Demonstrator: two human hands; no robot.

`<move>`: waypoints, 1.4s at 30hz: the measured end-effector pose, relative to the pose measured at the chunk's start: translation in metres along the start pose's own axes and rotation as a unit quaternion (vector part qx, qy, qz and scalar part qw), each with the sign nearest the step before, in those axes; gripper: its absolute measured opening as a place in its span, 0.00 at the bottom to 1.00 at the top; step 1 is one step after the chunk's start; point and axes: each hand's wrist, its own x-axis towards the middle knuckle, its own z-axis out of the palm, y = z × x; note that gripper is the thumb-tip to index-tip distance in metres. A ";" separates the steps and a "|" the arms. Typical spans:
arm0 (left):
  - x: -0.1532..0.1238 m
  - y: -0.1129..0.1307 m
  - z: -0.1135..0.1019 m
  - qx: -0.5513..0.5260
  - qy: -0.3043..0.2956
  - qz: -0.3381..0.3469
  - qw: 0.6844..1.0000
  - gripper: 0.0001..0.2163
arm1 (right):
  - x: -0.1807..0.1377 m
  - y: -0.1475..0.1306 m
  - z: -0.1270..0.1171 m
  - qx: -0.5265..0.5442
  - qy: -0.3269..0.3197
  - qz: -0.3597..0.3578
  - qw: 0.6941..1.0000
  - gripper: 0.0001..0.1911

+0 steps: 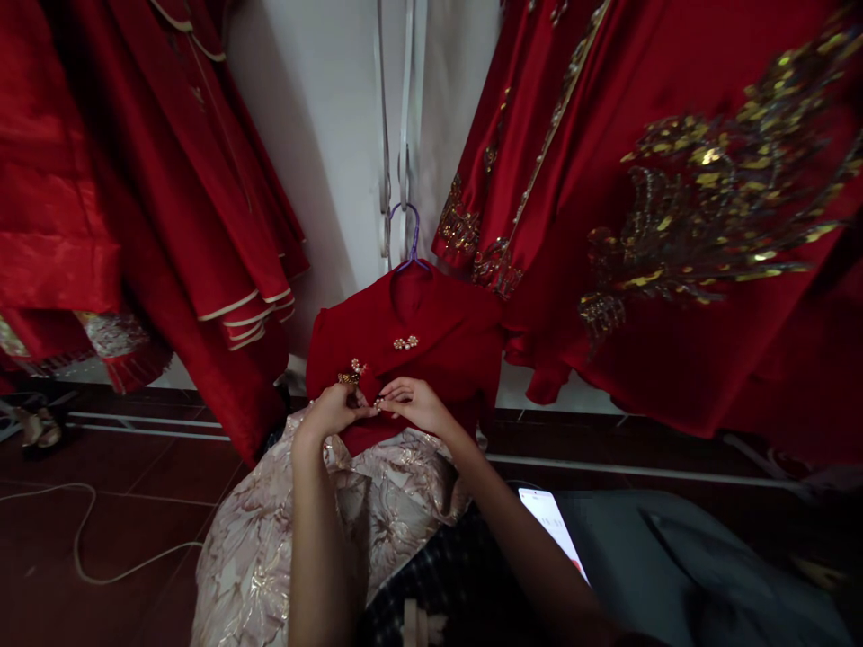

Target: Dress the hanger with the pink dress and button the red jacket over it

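A red jacket (445, 310) hangs in front of me on a purple hanger (413, 235). A pearl ornament (405, 342) sits on its chest, and another pearl ornament (358, 366) is lower on the left, beside a dark gold trim (348, 378). My left hand (335, 409) is closed on the lower front of the jacket, its thumb pointing to the right. Facing it, my right hand (416, 403) pinches at a small pearl fastener (378, 405) between the two hands. The fingertips partly hide this fastener.
Pale floral brocade fabric (256, 548) lies bunched below the jacket. Red garments (182, 153) hang at left, and a sequinned red garment (647, 350) hangs at right. A lit phone (549, 530) rests on a grey surface (627, 557). A white cable (81, 539) crosses the tiled floor.
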 end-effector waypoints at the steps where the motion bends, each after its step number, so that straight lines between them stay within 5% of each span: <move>1: 0.000 0.000 0.000 0.003 0.000 -0.003 1.000 0.17 | 0.000 0.001 0.000 0.001 0.002 -0.001 1.000 0.17; 7: -0.001 -0.002 0.001 -0.030 0.005 0.005 1.000 0.15 | 0.001 0.002 0.001 0.016 -0.002 0.006 1.000 0.20; 13: -0.001 0.004 0.003 -0.224 0.010 -0.015 0.974 0.20 | -0.006 -0.020 -0.020 0.001 -0.094 -0.017 0.995 0.20; 18: 0.017 0.006 0.011 -0.504 0.074 -0.102 0.854 0.21 | -0.017 -0.038 -0.042 -0.004 -0.162 -0.013 0.987 0.16; 24: 0.026 -0.003 0.013 -0.625 0.102 -0.136 0.762 0.07 | -0.018 -0.037 -0.042 0.000 -0.166 -0.014 0.986 0.15; 32: 0.025 -0.005 0.012 -0.654 0.121 -0.129 0.736 0.06 | -0.014 -0.032 -0.037 -0.013 -0.162 -0.024 0.986 0.15; 42: 0.028 -0.007 0.018 -0.642 0.147 -0.128 0.741 0.05 | -0.014 -0.032 -0.035 -0.012 -0.170 -0.024 0.985 0.17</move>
